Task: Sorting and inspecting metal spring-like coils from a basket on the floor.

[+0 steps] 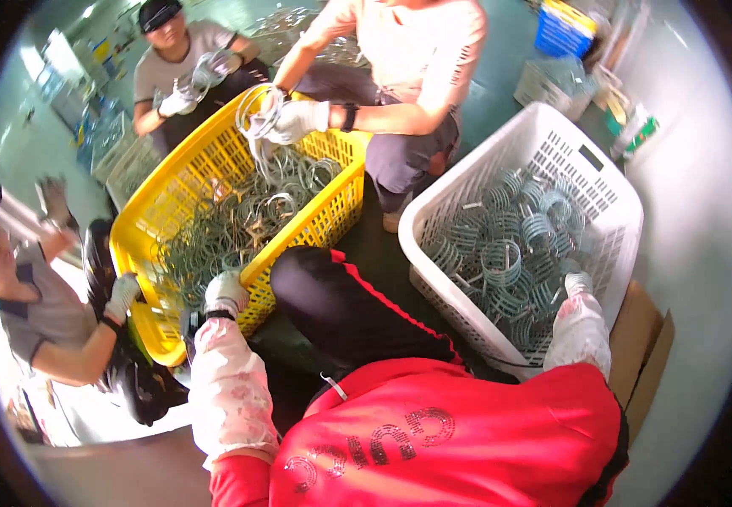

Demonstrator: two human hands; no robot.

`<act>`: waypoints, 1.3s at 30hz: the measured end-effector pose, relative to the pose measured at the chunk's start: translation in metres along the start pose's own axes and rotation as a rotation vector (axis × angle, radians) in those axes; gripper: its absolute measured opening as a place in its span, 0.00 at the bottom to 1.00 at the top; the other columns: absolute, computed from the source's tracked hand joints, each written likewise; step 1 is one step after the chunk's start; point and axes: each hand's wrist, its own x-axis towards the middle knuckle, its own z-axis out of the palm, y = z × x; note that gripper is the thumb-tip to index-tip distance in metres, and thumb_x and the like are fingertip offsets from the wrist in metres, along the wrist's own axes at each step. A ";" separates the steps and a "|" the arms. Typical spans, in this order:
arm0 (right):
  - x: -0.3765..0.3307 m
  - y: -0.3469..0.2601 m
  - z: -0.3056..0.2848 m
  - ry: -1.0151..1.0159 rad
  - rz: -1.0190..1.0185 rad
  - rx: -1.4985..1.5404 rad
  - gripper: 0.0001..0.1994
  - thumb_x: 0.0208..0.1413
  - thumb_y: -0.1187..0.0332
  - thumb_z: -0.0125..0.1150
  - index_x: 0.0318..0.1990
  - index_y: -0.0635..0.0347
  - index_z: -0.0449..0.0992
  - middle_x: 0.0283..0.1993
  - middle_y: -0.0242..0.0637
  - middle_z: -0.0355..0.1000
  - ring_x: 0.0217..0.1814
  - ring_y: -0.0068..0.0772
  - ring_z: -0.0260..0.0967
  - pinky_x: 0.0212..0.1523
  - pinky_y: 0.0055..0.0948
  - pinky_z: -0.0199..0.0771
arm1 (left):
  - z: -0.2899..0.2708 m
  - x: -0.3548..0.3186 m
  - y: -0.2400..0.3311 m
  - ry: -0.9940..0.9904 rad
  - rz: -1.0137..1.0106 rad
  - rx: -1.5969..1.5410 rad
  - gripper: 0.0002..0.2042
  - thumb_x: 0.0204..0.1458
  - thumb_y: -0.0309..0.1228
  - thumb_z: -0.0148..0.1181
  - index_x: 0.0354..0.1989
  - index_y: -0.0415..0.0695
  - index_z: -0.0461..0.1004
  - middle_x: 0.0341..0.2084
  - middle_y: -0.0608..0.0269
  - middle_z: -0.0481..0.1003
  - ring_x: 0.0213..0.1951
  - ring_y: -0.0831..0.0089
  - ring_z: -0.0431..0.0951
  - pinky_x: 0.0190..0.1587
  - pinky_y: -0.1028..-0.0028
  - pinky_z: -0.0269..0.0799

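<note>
My left hand (226, 293), in a white glove, is at the near side of the yellow basket (346, 203), beside its rim and against tangled wire rings (214, 241). Its fingertips are hidden, so I cannot tell whether it grips any. My right hand (578, 285), gloved too, reaches into the white basket (525, 127). It touches the grey-green coiled wire rings (501, 262) heaped there, near the right wall; its fingers are mostly hidden among them. Both forearms wear pale patterned sleeve covers.
Across the yellow basket, a co-worker's gloved hand (294, 122) holds several wire rings. Another person (184, 68) handles rings behind, and a third person's glove (121, 297) is at the basket's left end. Cardboard (645, 346) stands right of the white basket; a blue-and-yellow crate (565, 32) lies behind.
</note>
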 end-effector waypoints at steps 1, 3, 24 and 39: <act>0.003 0.016 -0.037 0.093 -0.080 0.106 0.22 0.60 0.49 0.52 0.42 0.57 0.82 0.49 0.48 0.79 0.51 0.54 0.76 0.52 0.41 0.74 | -0.003 0.005 0.015 -0.017 0.074 -0.078 0.20 0.44 0.31 0.62 0.50 0.51 0.79 0.41 0.49 0.81 0.45 0.53 0.81 0.48 0.59 0.77; 0.016 0.028 -0.109 0.278 -0.445 0.505 0.16 0.62 0.56 0.55 0.45 0.58 0.81 0.41 0.48 0.80 0.45 0.45 0.78 0.46 0.41 0.76 | 0.012 0.025 0.024 -0.042 0.154 -0.109 0.17 0.46 0.33 0.61 0.47 0.48 0.80 0.41 0.50 0.81 0.46 0.54 0.81 0.48 0.60 0.77; -0.549 -0.565 -0.181 -0.898 -1.807 0.328 0.48 0.57 0.62 0.68 0.76 0.55 0.38 0.77 0.47 0.45 0.74 0.53 0.53 0.67 0.45 0.62 | 0.012 0.008 0.003 0.027 0.070 -0.116 0.08 0.51 0.32 0.59 0.33 0.49 0.84 0.27 0.61 0.82 0.33 0.64 0.84 0.32 0.63 0.78; -0.496 -0.695 0.045 -0.406 -1.702 -0.891 0.24 0.59 0.53 0.59 0.61 0.51 0.71 0.62 0.50 0.68 0.65 0.51 0.65 0.64 0.40 0.65 | -0.007 0.036 -0.004 -0.394 0.119 -0.322 0.12 0.48 0.28 0.64 0.42 0.44 0.84 0.33 0.62 0.83 0.37 0.57 0.84 0.32 0.47 0.78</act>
